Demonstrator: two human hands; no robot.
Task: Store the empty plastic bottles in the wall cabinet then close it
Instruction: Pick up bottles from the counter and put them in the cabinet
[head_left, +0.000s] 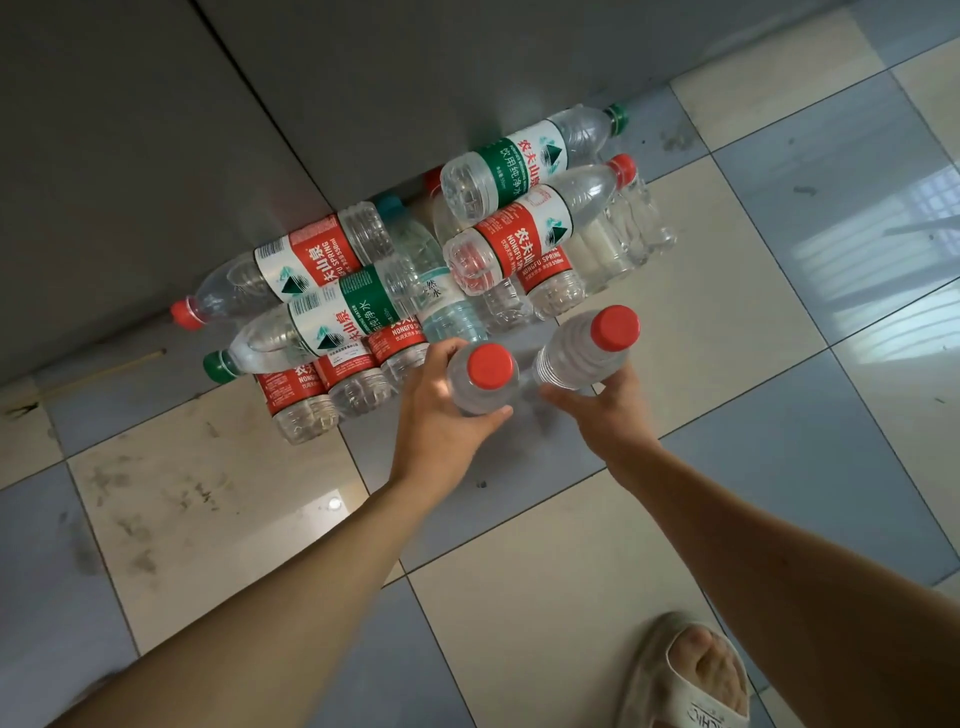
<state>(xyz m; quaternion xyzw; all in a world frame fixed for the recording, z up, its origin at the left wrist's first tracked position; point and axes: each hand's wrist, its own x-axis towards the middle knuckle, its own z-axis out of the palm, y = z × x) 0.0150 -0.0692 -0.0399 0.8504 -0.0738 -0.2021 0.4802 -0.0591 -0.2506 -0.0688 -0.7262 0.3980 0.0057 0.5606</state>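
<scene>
We see left hand (441, 410) and right hand (605, 410), fingers wrapped on red-capped bottles (483, 382) beside the bottle pile (415, 270); a nudge risks toppling it.

A checkered tile floor (519, 571) of pale cream and grey-blue squares fills most of the view, smudged with dark scuffs toward its left side. A grey wall (156, 130) meets the floor along its far edge. A thin wooden stick (98, 375) lies on the floor just beside the wall. A beige slipper (654, 691) rests on the floor's near edge.
</scene>
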